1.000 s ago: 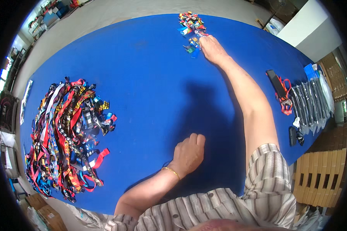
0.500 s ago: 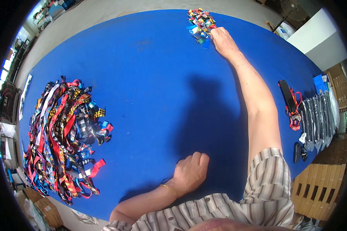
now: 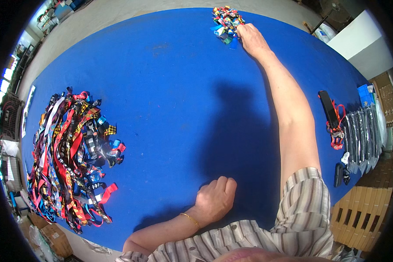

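Note:
Far out on the blue tabletop [image 3: 161, 105], my right hand [image 3: 252, 40] reaches to the near right side of a small pile of short, multicoloured ribbon pieces [image 3: 226, 22]. Its fingers are closed and pressed together against the pile; what they pinch, if anything, is hidden. Close to my body, my left hand [image 3: 215, 198] rests on the table in a closed fist, with nothing sticking out of it. On the left lies a large heap of long printed lanyards [image 3: 67, 153], red, black, yellow and blue, away from both hands.
Along the right edge lie a black phone-like object [image 3: 327, 108] with a red lanyard [image 3: 337, 137], a row of grey plastic-wrapped packs [image 3: 363, 137] and a small black case [image 3: 339, 174]. Stacked cardboard [image 3: 362, 214] stands beyond that edge. A white box [image 3: 358, 39] is past the far right.
My right hand has shifted slightly farther out, still at the ribbon pile. The fist of my left hand stays in nearly the same place. The whole view has tilted a little.

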`<state>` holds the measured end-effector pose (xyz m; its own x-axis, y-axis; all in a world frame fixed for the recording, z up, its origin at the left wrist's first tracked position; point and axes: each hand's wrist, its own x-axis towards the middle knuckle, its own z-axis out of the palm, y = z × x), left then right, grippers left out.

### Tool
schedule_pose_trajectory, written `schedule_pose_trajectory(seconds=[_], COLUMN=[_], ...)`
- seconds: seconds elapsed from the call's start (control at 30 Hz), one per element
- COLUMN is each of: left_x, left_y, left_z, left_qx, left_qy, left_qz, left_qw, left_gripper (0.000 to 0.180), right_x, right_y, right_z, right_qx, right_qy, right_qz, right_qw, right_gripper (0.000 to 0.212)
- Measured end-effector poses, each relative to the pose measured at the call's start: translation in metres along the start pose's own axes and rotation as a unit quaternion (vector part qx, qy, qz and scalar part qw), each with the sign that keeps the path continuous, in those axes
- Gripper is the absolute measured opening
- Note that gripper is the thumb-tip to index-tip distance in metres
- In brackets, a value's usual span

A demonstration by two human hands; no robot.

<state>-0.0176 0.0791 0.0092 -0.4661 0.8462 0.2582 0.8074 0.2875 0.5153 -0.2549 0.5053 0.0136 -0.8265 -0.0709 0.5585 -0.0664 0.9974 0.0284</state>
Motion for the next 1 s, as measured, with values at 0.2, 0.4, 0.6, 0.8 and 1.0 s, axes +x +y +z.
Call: schedule_pose_trajectory(seconds=[0.2, 0.4, 0.6, 0.8, 1.0], left_x=[0.000, 0.000, 0.000, -0.001, 0.001], left_y=[0.000, 0.000, 0.001, 0.001, 0.001], left_z=[0.002, 0.000, 0.002, 0.002, -0.001], left_qx=[0.002, 0.008, -0.003, -0.001, 0.004], left_qy=[0.011, 0.009, 0.007, 0.010, 0.000], left_qz=[0.008, 0.003, 0.000, -0.004, -0.007], left_qw=[1.000, 1.000, 1.000, 1.000, 1.000], left_gripper=[0.018, 0.019, 0.019, 0.017, 0.017], right_x=[0.000, -0.012, -0.017, -0.025, -0.052], right_y=[-0.001, -0.025, -0.019, -0.032, -0.059], right_z=[0.005, 0.004, -0.006, -0.015, -0.006], right_qx=[-0.081, -0.087, -0.106, -0.074, 0.003], right_qy=[0.045, 0.026, 0.110, 0.205, 0.082], right_qz=[-0.023, 0.048, 0.039, 0.096, 0.095], right_qw=[0.995, 0.995, 0.988, 0.971, 0.992], right_gripper=[0.009, 0.008, 0.013, 0.024, 0.011])
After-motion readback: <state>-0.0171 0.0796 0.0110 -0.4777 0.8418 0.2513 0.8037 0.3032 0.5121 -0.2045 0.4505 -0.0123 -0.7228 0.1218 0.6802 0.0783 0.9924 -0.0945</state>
